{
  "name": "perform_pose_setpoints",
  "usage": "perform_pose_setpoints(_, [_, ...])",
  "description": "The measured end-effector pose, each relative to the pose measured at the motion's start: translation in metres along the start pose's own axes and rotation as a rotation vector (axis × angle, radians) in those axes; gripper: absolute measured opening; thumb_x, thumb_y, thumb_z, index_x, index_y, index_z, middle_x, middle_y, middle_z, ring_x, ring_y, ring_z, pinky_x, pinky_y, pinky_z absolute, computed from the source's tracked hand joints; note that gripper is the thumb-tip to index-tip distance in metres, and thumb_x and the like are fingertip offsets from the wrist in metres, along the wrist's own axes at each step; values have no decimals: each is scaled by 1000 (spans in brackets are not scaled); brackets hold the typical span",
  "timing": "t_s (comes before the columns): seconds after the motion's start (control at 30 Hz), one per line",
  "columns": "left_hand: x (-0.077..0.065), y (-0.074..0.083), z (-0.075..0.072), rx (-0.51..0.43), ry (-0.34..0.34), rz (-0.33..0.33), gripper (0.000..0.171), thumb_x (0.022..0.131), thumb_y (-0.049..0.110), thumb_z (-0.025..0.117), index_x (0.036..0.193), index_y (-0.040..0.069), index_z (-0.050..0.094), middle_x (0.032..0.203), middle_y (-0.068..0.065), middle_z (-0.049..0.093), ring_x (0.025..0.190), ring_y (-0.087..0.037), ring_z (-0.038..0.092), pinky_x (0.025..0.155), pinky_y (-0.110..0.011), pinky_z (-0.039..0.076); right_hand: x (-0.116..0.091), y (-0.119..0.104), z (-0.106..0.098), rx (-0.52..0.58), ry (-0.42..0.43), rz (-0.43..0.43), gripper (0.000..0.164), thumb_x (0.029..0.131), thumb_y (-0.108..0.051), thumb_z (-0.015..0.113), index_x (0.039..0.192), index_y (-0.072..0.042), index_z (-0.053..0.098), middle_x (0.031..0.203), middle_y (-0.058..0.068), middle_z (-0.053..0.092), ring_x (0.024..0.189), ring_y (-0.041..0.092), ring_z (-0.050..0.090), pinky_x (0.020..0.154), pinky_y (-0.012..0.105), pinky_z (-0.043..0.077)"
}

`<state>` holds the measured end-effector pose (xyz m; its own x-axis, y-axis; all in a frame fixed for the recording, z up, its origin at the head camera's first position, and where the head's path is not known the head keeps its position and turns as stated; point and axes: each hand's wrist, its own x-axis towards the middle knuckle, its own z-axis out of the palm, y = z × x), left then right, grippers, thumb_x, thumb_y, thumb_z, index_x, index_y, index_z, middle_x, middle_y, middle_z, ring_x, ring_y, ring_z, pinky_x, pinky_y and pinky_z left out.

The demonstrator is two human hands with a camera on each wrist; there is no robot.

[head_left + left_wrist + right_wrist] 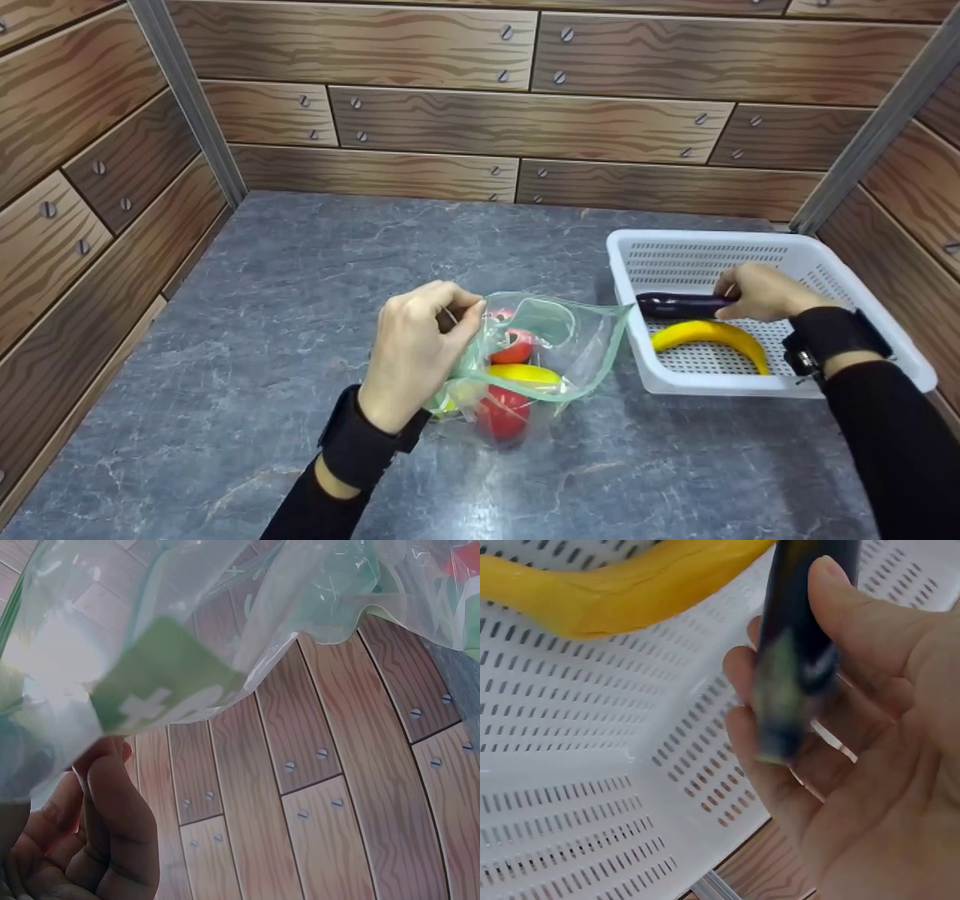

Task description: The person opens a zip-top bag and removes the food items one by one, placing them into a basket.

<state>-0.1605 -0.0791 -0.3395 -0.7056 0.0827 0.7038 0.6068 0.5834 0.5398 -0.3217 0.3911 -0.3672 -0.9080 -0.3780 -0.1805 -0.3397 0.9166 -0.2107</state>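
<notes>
My left hand (416, 349) pinches the edge of a clear plastic bag (592, 352) with a green rim, its mouth spread toward the basket. Through the film show a red tomato-like item (504, 412), a yellow item (525, 375) and a red-and-white piece (514, 346). In the left wrist view the bag (217, 630) hangs above the curled fingers and carries a green printed patch. Over in the basket, my right hand (769, 292) grips one end of a dark purple eggplant (679, 305). Thumb and fingers wrap its greenish tip in the right wrist view. A yellow banana (712, 334) lies just nearer.
The white perforated basket (750, 386) stands at the right of the grey marbled table (300, 300), close to the right wall. Wood-patterned panels (420, 112) enclose the back and both sides, with metal posts (187, 105) at the corners.
</notes>
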Motion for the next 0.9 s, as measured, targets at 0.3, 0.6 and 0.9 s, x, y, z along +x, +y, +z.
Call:
perform_pose_setpoints(0.3, [1,-1,0,6,0,-2,5,90,2,79,87,6,79,75,-4,74,61,-13,64,59,-18,52,10,-3,7,-10,-113,41,38,85,-10,81,111,15,67,99,30,73,89,37,70,77,47,60])
perform_pose_setpoints(0.6, [0,-1,0,-3,0,-5,5,90,2,79,87,6,78,75,-4,75,61,-13,64,59,-18,52,11,-7,7,16,-102,44,39,92,-12,75,118,15,67,102,30,75,87,34,72,80,51,62])
perform_pose_setpoints(0.9, [1,-1,2,-6,8,6,5,90,1,79,87,5,79,76,-4,75,61,-14,64,59,-19,53,-17,-65,-37,21,255,-95,31,95,-17,78,117,4,72,105,23,78,87,32,75,78,43,63])
